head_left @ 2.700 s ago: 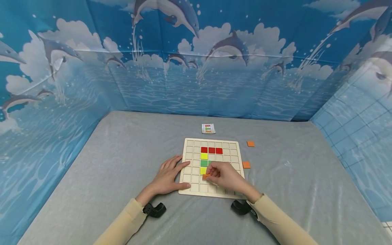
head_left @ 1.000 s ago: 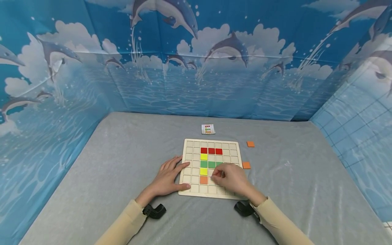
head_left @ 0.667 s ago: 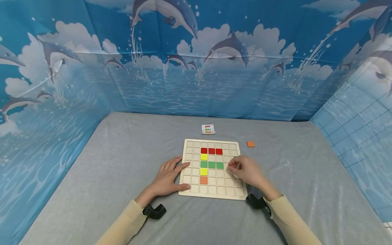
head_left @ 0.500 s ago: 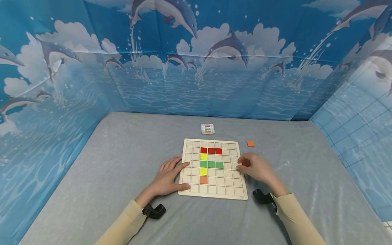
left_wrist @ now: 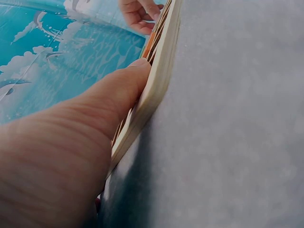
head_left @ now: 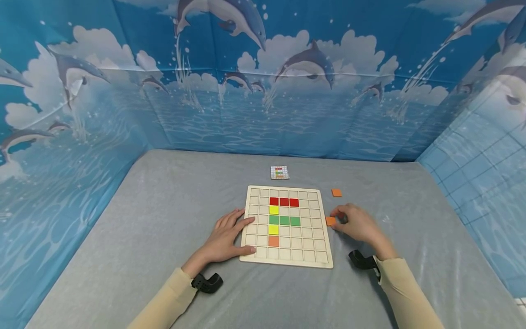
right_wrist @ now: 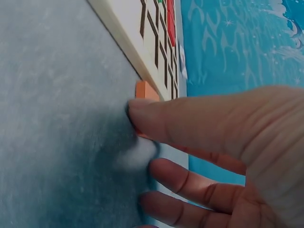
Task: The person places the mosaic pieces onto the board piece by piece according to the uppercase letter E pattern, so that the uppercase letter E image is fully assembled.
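Observation:
A pale wooden grid board point(head_left: 255, 255) lies on the table with red point(head_left: 284, 202), yellow point(head_left: 273, 229) and green tiles point(head_left: 284, 220) in its cells. One orange tile point(head_left: 273, 241) sits below the lower yellow one. My left hand point(head_left: 222, 237) rests at the board's left edge, thumb and fingers spread; in the left wrist view the thumb point(left_wrist: 118, 85) presses the board's rim. Beside the right edge, my right hand point(head_left: 355, 223) pinches a loose orange tile point(head_left: 330, 221) between thumb and index finger. The right wrist view shows the thumb point(right_wrist: 152, 114) against this tile's edge.
Another loose orange tile point(head_left: 336, 193) lies farther back, right of the board. A small pattern card point(head_left: 280, 172) with coloured squares lies behind the board. The grey-covered table point(head_left: 164, 192) ends at a blue dolphin-print curtain point(head_left: 246, 114).
An orange tile went from my right fingers into a cell below the yellow one. The right hand then moved right, off the board, to the nearer loose orange tile. The left hand stayed put.

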The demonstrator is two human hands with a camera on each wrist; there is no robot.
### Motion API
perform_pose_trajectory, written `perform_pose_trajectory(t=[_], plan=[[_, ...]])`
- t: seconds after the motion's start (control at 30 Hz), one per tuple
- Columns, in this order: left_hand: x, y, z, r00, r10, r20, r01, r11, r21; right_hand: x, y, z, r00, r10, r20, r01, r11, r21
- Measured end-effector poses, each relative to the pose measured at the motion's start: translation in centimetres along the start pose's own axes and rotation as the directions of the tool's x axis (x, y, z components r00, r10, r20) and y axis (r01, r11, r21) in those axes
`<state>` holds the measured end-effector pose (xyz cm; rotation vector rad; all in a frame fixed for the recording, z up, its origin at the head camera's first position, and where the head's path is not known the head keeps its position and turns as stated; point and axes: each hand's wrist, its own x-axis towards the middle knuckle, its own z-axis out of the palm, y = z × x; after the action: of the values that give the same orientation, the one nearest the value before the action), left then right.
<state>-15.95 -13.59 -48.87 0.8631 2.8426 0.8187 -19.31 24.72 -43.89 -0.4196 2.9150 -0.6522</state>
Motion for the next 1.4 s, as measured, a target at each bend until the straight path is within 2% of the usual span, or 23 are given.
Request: perform_pose_trajectory(t=[0.37,0.87,1.13,1.27,1.4], plan=[[0.13,0.01,-0.05,1.0,-0.002,-0.003,0.002,1.0,0.009,-0.23,0.39,-0.48,0.998,0.024,0.064,-0.031,0.994,0.103],[-0.1,0.03,0.01,1.0,0.001,0.001,-0.001,1.0,0.002,-0.46,0.76,-0.32,1.0,0.018,0.024,-0.022,0.982,0.187],[-0.07,0.0,0.06,1.0,0.0,0.001,0.0,1.0,0.006,-0.58,0.67,-0.29,0.998,0.038,0.042,-0.046,0.974,0.223],[-0.05,-0.04,0.1,1.0,-0.002,0.0,0.002,1.0,0.005,-0.55,0.38,-0.26,0.998,0.058,-0.006,-0.055,0.976,0.211],[0.03,-0.08,0.17,1.0,-0.003,-0.003,0.003,1.0,0.011,-0.39,-0.04,0.07,0.994,0.056,-0.098,-0.038,0.984,0.174]])
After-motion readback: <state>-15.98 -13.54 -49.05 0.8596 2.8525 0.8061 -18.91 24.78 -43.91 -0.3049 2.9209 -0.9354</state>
